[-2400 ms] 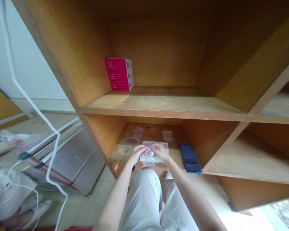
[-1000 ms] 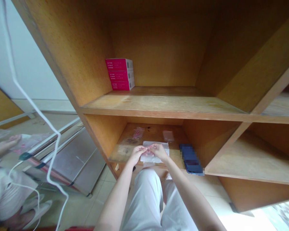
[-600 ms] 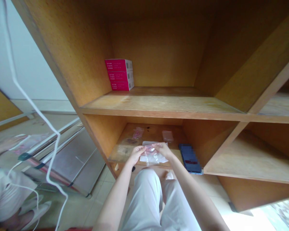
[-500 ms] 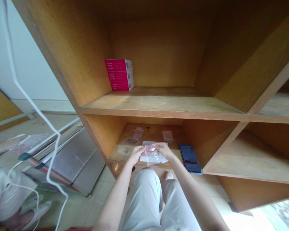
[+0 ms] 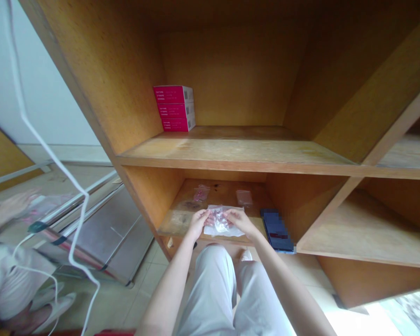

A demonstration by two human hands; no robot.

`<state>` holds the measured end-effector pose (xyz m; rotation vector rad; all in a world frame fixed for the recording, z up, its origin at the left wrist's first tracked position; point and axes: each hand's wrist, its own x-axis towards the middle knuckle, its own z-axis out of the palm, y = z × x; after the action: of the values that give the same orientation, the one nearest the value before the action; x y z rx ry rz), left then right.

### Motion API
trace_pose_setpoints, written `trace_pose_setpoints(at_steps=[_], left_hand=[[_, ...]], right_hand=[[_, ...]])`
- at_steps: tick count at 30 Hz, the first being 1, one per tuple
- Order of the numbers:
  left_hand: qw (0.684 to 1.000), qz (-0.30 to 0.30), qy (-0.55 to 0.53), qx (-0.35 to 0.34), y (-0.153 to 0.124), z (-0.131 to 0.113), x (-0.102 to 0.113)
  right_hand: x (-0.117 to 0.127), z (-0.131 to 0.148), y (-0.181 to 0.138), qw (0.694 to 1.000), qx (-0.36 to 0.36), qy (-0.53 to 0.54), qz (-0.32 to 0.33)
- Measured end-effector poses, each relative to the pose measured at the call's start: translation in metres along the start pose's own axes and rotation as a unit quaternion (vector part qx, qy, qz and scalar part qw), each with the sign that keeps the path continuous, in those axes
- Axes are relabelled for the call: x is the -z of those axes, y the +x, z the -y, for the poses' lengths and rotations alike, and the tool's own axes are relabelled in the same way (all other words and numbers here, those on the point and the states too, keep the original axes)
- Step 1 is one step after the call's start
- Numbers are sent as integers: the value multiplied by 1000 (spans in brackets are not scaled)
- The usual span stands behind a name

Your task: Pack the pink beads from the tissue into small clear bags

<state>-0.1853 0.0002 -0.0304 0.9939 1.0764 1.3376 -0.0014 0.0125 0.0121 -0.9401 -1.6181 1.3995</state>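
Observation:
My left hand (image 5: 200,221) and my right hand (image 5: 238,219) meet over the front of the lower shelf (image 5: 182,219). Both pinch a small clear plastic bag (image 5: 220,219) with something pink inside, held between them just above a white sheet (image 5: 227,230) that lies on the shelf. Farther back on the same shelf lie a small bag with pink bits (image 5: 200,192) and a pale empty-looking bag (image 5: 244,197).
A dark phone (image 5: 276,230) lies on the shelf right of my hands. A stack of three pink boxes (image 5: 175,108) stands on the upper shelf at back left. A white cable (image 5: 49,154) hangs at left. Another person's hand (image 5: 12,205) works at far left.
The little bag was stretched out flat between my fingertips and is now gathered closer between both hands. The other person's hand at far left has shifted.

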Motion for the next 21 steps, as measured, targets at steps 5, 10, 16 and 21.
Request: trace_pose_setpoints(at_steps=[5, 10, 16, 21], left_hand=[[1000, 2, 1, 8, 0, -2, -1], [999, 38, -10, 6, -1, -3, -1], [998, 46, -35, 2, -1, -2, 1], [997, 48, -52, 7, -1, -3, 2]], right_hand=[[1, -9, -5, 996, 26, -48, 66], [16, -18, 16, 992, 85, -75, -62], [66, -29, 63, 967, 106, -69, -220], [96, -43, 86, 954, 111, -38, -275]])
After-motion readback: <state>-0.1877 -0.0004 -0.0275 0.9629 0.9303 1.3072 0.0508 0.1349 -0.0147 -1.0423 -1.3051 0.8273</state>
